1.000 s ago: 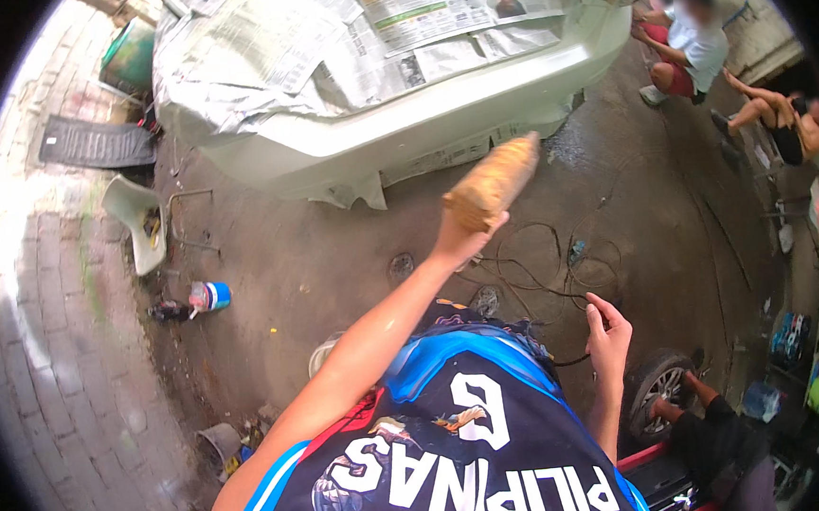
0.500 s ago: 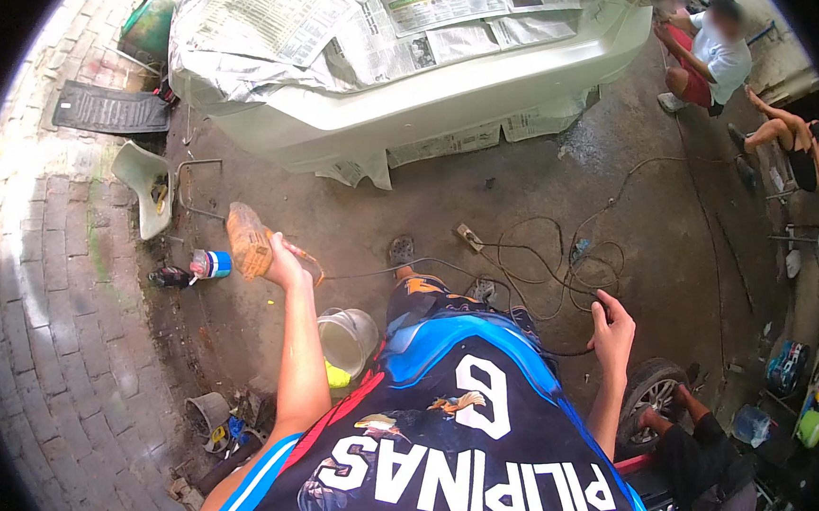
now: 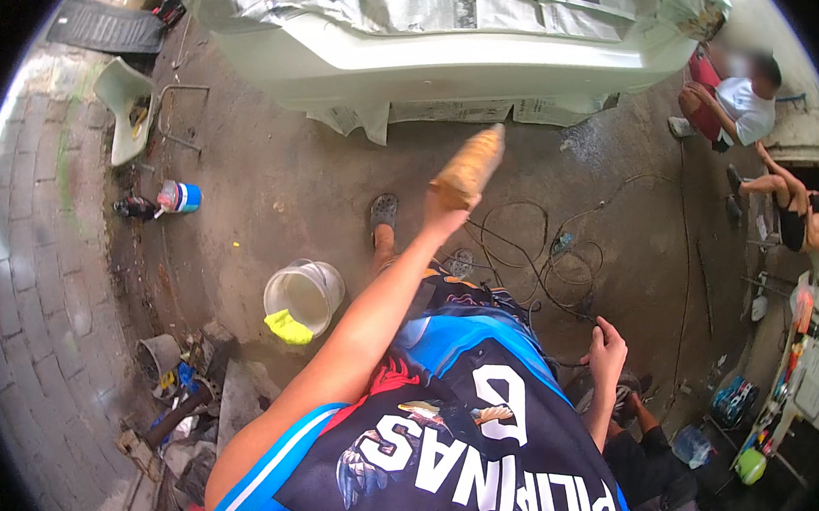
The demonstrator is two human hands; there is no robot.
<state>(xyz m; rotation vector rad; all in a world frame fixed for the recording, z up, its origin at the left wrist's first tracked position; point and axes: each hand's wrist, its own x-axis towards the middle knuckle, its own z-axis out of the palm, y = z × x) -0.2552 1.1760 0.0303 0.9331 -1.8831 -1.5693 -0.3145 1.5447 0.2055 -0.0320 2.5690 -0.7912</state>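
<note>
And we're up on the wearer's head, one wide fisheye facing steeply down: the jersey [image 3: 450, 433] looms really close at the bottom of the frame, the floor [image 3: 267, 189] spreads farther below mid-frame, the pale bumper [image 3: 472, 66] sits beyond, up top, edges bowing toward a black rim!

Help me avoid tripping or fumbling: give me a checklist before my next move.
1. Left hand gripping the tool: ok, wrapped around its near end.
2. Right hand holding the cord: ok.
3. Cord well away from the right shoe: not ok, loops lie beside it.
4. Bucket apart from the left shoe: ok, stands to its left.
5. Tool's switch position: cannot tell, tool blurred.
</note>
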